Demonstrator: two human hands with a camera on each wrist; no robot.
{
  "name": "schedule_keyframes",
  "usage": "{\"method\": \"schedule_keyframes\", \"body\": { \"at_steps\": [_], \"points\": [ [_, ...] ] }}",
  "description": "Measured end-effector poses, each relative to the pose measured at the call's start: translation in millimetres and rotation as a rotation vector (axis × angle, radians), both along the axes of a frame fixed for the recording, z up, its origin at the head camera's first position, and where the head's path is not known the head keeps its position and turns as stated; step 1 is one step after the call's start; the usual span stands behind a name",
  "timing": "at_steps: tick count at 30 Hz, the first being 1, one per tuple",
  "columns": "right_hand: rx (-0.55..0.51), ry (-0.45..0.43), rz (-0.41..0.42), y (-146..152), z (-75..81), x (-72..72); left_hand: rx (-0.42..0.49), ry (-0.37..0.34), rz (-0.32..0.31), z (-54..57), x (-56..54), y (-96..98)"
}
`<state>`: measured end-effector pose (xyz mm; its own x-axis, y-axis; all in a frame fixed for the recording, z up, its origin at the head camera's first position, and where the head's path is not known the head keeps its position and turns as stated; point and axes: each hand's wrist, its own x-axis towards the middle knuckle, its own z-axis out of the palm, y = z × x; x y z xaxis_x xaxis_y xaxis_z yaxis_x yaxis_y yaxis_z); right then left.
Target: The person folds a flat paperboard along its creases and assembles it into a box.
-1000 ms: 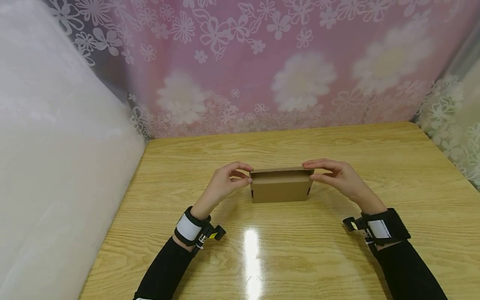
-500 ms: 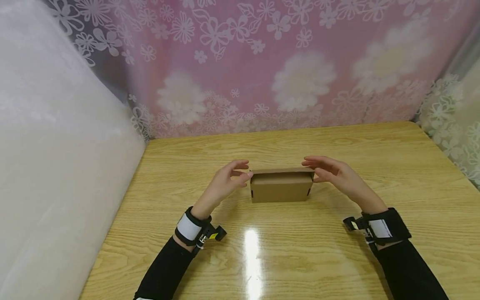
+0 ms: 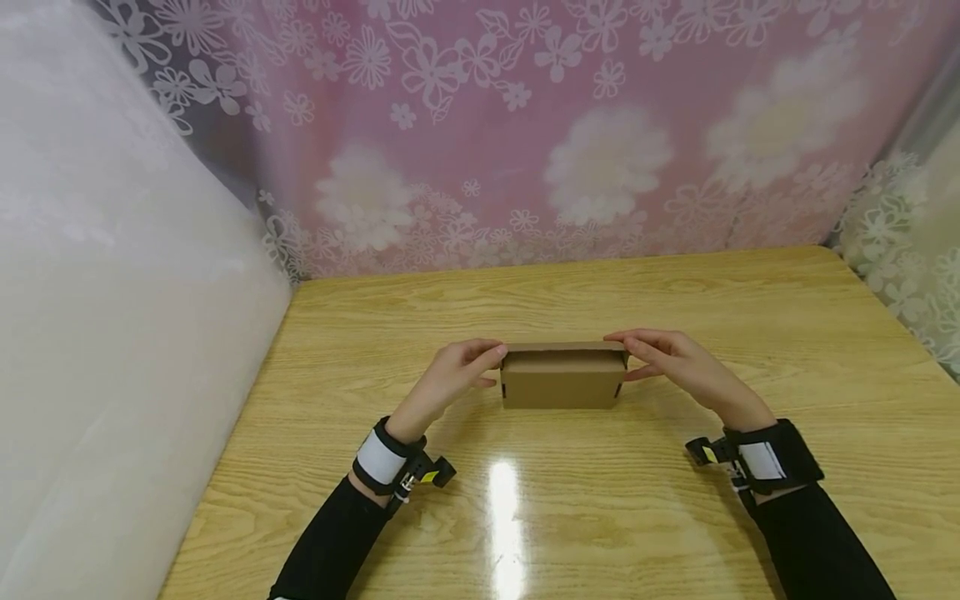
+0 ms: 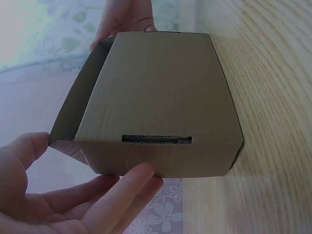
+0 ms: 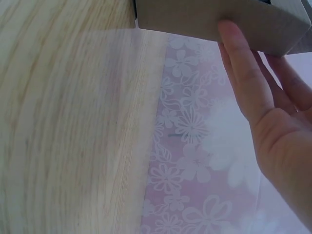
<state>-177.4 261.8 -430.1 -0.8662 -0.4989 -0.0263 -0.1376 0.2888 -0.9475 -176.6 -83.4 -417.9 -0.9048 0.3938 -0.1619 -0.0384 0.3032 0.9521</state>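
A small brown cardboard box [image 3: 562,389] stands on the table. Its lid [image 3: 564,347] is raised a little, leaving a dark gap along the top of the side facing me. At the box's left end is my left hand [image 3: 452,375]. In the left wrist view its thumb [image 4: 35,145] touches the corner of the lid flap [image 4: 78,100], while fairly straight fingers [image 4: 127,187] lie against the end wall near a narrow slot. My right hand [image 3: 678,362] is at the other end, its thumb by the lid corner. Its extended fingers [image 5: 243,63] touch that end wall from outside.
The wood-grain table [image 3: 615,500] runs back to a pink flowered curtain [image 3: 480,142]. A white sheet [image 3: 127,292] hangs along the left side, and a pale flowered one [image 3: 911,242] on the right. Black bands with small cameras circle both wrists.
Both hands pinched the lid's ends, then loosened and lifted their fingers slightly. Now they have come down against the lid corners and end walls. The lid's front edge sits a little lower.
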Motion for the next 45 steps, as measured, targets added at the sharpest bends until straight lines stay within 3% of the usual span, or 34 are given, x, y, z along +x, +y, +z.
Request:
{"method": "schedule_keyframes", "body": {
  "at_steps": [13, 25, 45],
  "points": [
    [-0.026, 0.024, 0.022, 1.9, -4.0, 0.1, -0.022, 0.013, -0.019, -0.3, 0.2, -1.1],
    [-0.04, -0.009, 0.037, 2.3, -1.4, 0.5, -0.071, 0.046, -0.051, -0.3, 0.5, -2.8],
    [-0.017, -0.016, 0.04, 1.9, 2.1, -0.3, -0.145, 0.097, -0.038, 0.4, -2.1, -2.0]
  ]
}}
